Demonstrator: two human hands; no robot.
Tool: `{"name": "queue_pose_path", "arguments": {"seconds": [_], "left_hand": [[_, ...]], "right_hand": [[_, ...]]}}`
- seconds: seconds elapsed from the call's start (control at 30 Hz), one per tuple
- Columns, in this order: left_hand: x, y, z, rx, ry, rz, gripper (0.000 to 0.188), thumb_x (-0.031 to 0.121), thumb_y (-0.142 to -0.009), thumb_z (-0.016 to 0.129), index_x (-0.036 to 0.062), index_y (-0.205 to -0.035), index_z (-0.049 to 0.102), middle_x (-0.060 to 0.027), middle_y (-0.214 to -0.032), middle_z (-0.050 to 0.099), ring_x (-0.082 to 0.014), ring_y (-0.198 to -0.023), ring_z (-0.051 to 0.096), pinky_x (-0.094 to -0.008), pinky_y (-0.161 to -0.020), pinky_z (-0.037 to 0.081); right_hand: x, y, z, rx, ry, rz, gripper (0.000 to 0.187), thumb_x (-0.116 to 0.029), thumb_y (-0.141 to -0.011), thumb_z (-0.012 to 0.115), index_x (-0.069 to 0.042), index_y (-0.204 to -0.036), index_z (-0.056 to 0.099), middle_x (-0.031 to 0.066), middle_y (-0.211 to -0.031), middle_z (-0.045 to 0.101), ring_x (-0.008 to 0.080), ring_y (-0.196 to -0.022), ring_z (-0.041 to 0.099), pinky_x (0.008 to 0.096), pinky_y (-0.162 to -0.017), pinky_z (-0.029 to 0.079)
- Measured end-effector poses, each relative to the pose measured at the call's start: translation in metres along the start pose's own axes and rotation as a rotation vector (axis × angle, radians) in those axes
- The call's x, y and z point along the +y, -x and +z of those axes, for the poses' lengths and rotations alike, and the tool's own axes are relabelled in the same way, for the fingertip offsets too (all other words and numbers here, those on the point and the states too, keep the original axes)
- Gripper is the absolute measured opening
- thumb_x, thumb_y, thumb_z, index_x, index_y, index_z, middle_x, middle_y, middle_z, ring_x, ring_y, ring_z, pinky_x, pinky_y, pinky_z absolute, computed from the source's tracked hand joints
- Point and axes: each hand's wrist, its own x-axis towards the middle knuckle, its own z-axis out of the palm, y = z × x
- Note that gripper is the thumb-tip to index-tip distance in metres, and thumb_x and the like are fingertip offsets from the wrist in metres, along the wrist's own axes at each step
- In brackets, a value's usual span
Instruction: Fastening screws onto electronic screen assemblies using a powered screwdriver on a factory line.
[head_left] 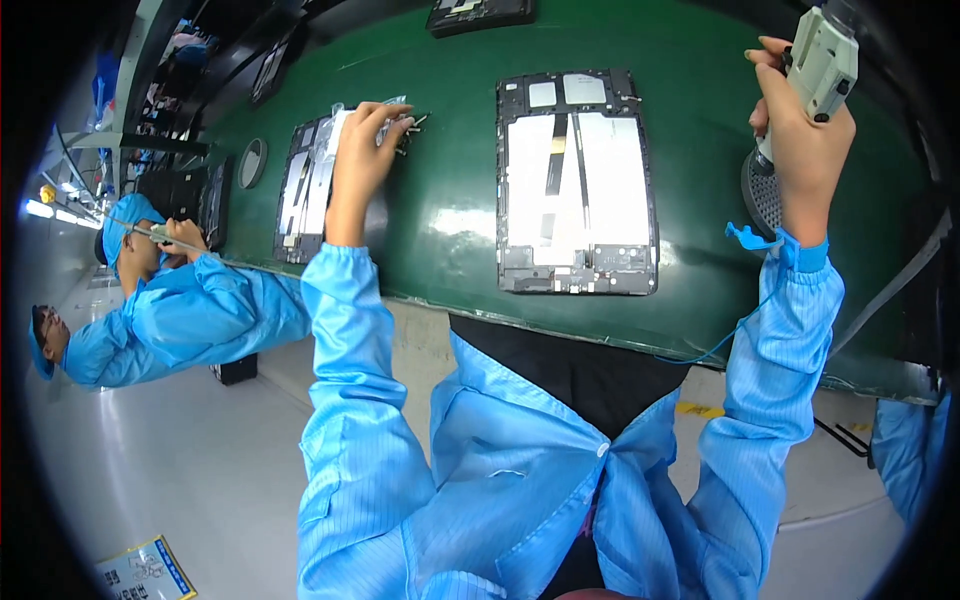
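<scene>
My right hand, at the far right, is closed around a pale grey electric screwdriver. A blue wrist strap sits at that wrist, with a thin blue cord hanging from it. At the left my left hand is over the table beside a clear plastic bag. Its thumb and fingertips are slightly apart, close to several small dark and silver pieces. Between my hands lies an opened tablet, its silver batteries and black ribbon cables exposed. Another opened tablet lies left of my left hand, partly covered by the bag.
The green table curves across the view. A dark round holder stands below the screwdriver, and a round dish lies at the left. Another device is at the far edge. A co-worker in blue works at the left.
</scene>
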Motion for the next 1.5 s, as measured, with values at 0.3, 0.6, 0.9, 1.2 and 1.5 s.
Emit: {"name": "queue_pose_path", "arguments": {"seconds": [0.3, 0.6, 0.9, 1.2, 1.5], "left_hand": [[-0.037, -0.025, -0.007, -0.361, 0.205, -0.128, 0.015, 0.01, -0.085, 0.075, 0.002, -0.097, 0.069, -0.0077, -0.095, 0.061, -0.0201, -0.08, 0.06, -0.0321, -0.075, 0.05], [-0.047, -0.027, -0.004, -0.261, 0.231, -0.094, 0.026, 0.009, -0.085, 0.077, -0.0004, -0.102, 0.061, -0.008, -0.088, 0.062, -0.016, -0.075, 0.06, -0.0299, -0.067, 0.051], [-0.045, -0.038, -0.019, -0.144, 0.526, -0.212, 0.018, 0.01, -0.086, 0.077, 0.0014, -0.094, 0.064, -0.0038, -0.087, 0.067, -0.0121, -0.08, 0.063, -0.0257, -0.072, 0.05], [0.037, -0.086, 0.029, 0.416, 0.844, -0.211, 0.02, 0.008, -0.089, 0.075, 0.0026, -0.108, 0.074, -0.0021, -0.09, 0.068, -0.0092, -0.083, 0.063, -0.0235, -0.073, 0.05], [0.082, -0.065, 0.067, 0.213, 1.265, -0.458, 0.027, 0.015, -0.094, 0.071, -0.0003, -0.116, 0.068, -0.0074, -0.079, 0.069, -0.01, -0.054, 0.059, -0.0215, -0.048, 0.047]], "right_hand": [[0.003, 0.004, 0.0, 0.043, -0.063, 0.018, 0.02, -0.007, -0.088, 0.066, 0.003, -0.105, 0.067, 0.0061, -0.087, 0.07, 0.0086, -0.057, 0.059, 0.0237, -0.052, 0.048], [0.003, -0.003, -0.009, 0.049, -0.039, 0.003, 0.019, -0.007, -0.089, 0.066, 0.003, -0.104, 0.066, 0.0048, -0.081, 0.066, 0.0082, -0.054, 0.057, 0.0236, -0.049, 0.045], [0.006, 0.0, -0.01, 0.059, -0.027, 0.054, 0.017, -0.005, -0.09, 0.066, 0.002, -0.105, 0.066, 0.0049, -0.084, 0.066, 0.0078, -0.056, 0.056, 0.0228, -0.049, 0.045], [0.027, -0.004, -0.015, 0.055, 0.041, -0.03, 0.022, -0.004, -0.091, 0.067, 0.003, -0.112, 0.067, 0.0031, -0.086, 0.067, 0.0046, -0.055, 0.053, 0.0206, -0.051, 0.041], [0.061, -0.017, -0.097, 0.049, 0.06, -0.091, 0.03, 0.001, -0.094, 0.058, 0.004, -0.123, 0.062, 0.0132, -0.11, 0.071, 0.0071, -0.061, 0.055, 0.0192, -0.055, 0.04]]}}
